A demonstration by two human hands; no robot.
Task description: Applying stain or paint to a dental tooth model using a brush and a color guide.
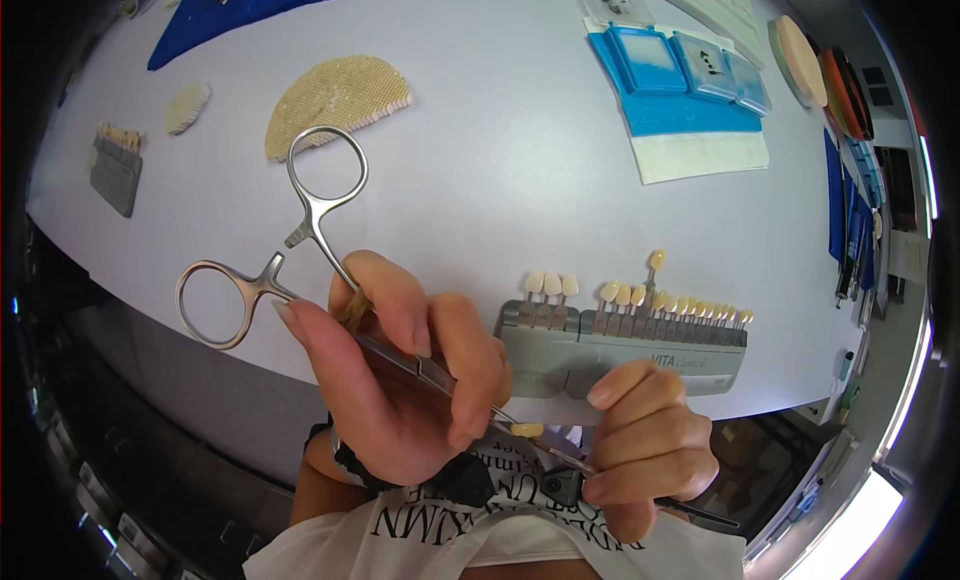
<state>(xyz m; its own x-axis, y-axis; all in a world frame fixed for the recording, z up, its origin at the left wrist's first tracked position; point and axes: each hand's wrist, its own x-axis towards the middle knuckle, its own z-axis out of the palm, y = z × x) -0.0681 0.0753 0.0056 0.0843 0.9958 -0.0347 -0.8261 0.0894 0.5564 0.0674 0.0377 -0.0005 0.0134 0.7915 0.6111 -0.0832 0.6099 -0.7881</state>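
Note:
My left hand [410, 380] is wrapped around a metal hemostat [318, 212] near its hinge, with the two ring handles spread apart at the upper left. At the hemostat's tip is a small yellowish tooth crown [527, 430]. Closed around a thin brush [560, 457], my right hand [652, 442] brings the brush tip up against or very near the crown; I cannot tell if they touch. The dark end of the brush sticks out below my right hand. Just beyond both hands lies a grey tooth shade guide [620, 355], one tab [656, 262] raised above its row.
A gold textured half-round pad [335, 98], a small pale pad [188, 108] and another shade guide [117, 177] lie left. Far right, blue-lidded boxes [648, 62] sit on a blue sheet [680, 120] over white paper [700, 160]. Tools [852, 230] line the right edge. A blue cloth [240, 20] lies far left.

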